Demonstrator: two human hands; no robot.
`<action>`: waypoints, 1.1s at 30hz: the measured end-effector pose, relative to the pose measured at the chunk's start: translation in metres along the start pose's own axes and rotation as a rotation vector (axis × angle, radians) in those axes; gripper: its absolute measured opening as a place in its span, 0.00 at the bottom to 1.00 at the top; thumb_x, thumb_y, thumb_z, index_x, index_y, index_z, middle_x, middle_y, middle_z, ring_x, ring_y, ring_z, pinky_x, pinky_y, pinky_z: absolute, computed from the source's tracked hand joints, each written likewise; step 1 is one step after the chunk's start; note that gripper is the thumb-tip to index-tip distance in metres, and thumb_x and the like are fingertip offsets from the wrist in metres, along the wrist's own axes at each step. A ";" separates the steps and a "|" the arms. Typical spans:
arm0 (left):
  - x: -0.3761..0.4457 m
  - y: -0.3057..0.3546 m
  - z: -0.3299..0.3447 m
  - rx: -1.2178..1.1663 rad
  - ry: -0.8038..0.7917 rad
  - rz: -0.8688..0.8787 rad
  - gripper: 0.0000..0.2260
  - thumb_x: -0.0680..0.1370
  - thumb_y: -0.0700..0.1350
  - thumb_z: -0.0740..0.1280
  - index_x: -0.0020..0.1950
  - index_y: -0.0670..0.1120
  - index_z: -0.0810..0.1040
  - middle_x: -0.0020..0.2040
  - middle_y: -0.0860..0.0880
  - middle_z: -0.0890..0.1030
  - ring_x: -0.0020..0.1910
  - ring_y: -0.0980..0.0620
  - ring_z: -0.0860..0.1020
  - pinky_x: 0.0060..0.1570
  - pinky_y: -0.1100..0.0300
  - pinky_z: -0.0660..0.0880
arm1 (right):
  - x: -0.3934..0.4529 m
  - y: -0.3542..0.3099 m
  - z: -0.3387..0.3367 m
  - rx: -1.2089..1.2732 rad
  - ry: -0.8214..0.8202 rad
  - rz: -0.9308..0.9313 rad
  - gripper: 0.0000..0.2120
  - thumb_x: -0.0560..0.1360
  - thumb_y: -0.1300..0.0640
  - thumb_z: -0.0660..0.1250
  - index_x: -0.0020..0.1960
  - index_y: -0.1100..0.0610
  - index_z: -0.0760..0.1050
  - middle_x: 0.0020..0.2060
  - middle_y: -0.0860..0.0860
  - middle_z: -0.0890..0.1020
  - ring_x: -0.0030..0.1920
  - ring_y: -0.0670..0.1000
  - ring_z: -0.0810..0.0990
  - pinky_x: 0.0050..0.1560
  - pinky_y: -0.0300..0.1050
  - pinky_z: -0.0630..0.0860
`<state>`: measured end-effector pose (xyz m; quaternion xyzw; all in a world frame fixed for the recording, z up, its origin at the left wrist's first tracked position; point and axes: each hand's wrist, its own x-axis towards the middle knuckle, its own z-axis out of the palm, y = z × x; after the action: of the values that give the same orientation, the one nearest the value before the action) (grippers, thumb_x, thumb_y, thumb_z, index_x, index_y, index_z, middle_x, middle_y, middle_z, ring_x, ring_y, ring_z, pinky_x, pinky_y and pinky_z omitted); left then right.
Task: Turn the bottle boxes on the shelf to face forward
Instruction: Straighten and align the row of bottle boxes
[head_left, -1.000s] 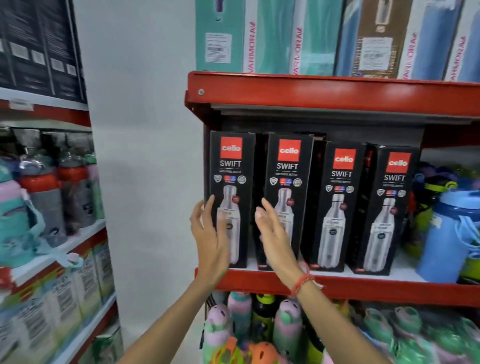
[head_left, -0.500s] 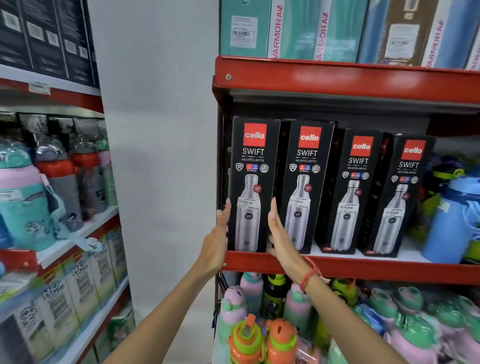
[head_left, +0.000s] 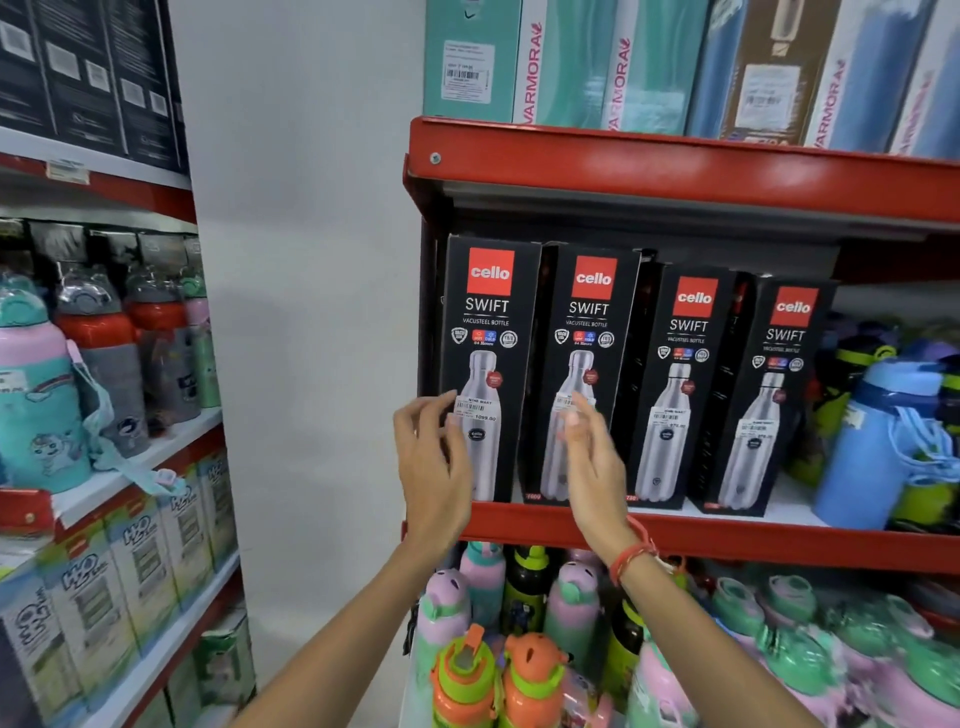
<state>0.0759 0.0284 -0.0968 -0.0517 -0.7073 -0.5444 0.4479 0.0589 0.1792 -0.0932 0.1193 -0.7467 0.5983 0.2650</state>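
— Fingers (head_left: 441, 410) of both hands loosely spread, holding nothing, before the two leftmost black cardboard bottle boxes (head_left: 488, 364) on the red metal shelf (head_left: 727, 540).
— Those face front; likely next, squaring the right-hand pair.

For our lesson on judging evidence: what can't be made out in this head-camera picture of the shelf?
- Lower part of the leftmost box: covered by the left hand.
- Second box's price sticker: behind the blurred right hand.
- Teal boxes above: tops cut off by the frame edge.
- Small badge print: too small.
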 end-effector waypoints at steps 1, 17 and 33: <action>0.000 0.007 0.007 -0.017 -0.042 0.058 0.12 0.82 0.43 0.58 0.62 0.49 0.77 0.58 0.52 0.73 0.56 0.52 0.77 0.59 0.51 0.76 | 0.001 0.001 -0.007 -0.012 0.063 -0.022 0.22 0.79 0.41 0.52 0.72 0.40 0.62 0.68 0.48 0.72 0.65 0.47 0.73 0.66 0.50 0.70; -0.022 0.016 0.075 -0.229 -0.571 -0.479 0.40 0.57 0.84 0.39 0.69 0.77 0.50 0.81 0.52 0.52 0.79 0.43 0.51 0.75 0.35 0.48 | 0.024 0.030 -0.055 0.188 -0.313 0.224 0.40 0.58 0.17 0.46 0.69 0.24 0.45 0.70 0.31 0.52 0.77 0.49 0.51 0.74 0.65 0.51; -0.049 0.035 0.076 -0.038 -0.226 -0.194 0.29 0.79 0.66 0.45 0.74 0.55 0.68 0.68 0.52 0.75 0.67 0.54 0.73 0.68 0.59 0.66 | 0.016 0.034 -0.090 0.075 -0.255 0.113 0.24 0.69 0.23 0.45 0.64 0.20 0.53 0.75 0.42 0.61 0.74 0.54 0.63 0.71 0.65 0.61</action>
<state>0.0810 0.1252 -0.1054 -0.0523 -0.7444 -0.5892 0.3098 0.0511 0.2761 -0.0997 0.1618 -0.7569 0.6198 0.1294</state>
